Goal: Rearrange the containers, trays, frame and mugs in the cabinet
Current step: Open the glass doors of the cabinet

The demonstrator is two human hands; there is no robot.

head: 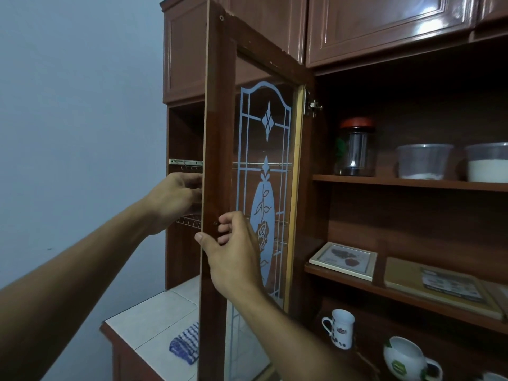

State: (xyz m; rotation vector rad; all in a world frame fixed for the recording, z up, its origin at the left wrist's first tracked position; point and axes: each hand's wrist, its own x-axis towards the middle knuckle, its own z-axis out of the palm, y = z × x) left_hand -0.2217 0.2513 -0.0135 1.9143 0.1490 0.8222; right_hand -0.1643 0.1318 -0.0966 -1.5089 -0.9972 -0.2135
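The glass cabinet door with a frosted rose pattern stands swung out toward me. My right hand grips its edge near the small knob, fingers curled and thumb on the edge. Behind the door's edge my left hand reaches, fingers curled; their tips are hidden. On the top shelf stand a red-lidded jar and two clear tubs. A picture frame and a flat wooden tray lie on the middle shelf. Two mugs sit below.
A tiled counter with a blue checked cloth lies below the door. Wire racks fill the left compartment. Closed upper cabinet doors run along the top. A blue wall is on the left.
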